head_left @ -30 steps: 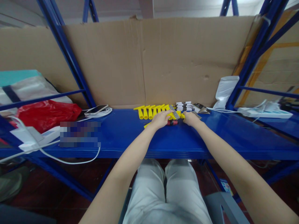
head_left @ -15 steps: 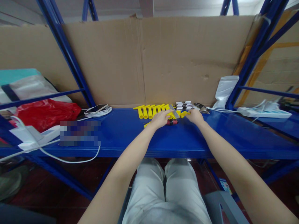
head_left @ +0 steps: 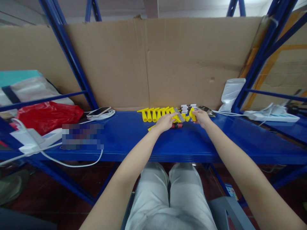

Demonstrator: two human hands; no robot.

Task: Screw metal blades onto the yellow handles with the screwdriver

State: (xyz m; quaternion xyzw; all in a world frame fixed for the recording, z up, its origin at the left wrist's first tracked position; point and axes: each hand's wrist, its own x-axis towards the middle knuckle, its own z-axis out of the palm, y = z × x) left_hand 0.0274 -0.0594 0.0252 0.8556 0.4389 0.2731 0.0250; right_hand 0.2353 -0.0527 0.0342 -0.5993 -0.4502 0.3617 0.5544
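Note:
My left hand (head_left: pixel 165 122) is closed on a yellow-handled scraper with a grey metal blade (head_left: pixel 179 114), held low over the blue shelf. In my right hand (head_left: pixel 201 118), pinched between thumb and fingers, is a small yellow plastic piece (head_left: pixel 192 114), tilted upright. Other small yellow pieces (head_left: pixel 187 118) lie between the two hands. To the left stands a row of several yellow plastic handles (head_left: pixel 154 115). A red and black tool (head_left: pixel 177 126), perhaps a screwdriver, lies beside my left fingers, partly hidden by the hand.
Behind my hands are a stack of white pieces (head_left: pixel 188 108) and a black packet (head_left: pixel 206 111). A cardboard sheet (head_left: pixel 172 64) backs the blue shelf (head_left: pixel 129 140). Coiled white cable (head_left: pixel 102 115) and a red bag (head_left: pixel 50 115) are left; a power strip (head_left: pixel 273 115) is right.
My right hand has lifted the small yellow piece slightly and turned it from lying flat to upright. My left hand has stayed in place with the scraper.

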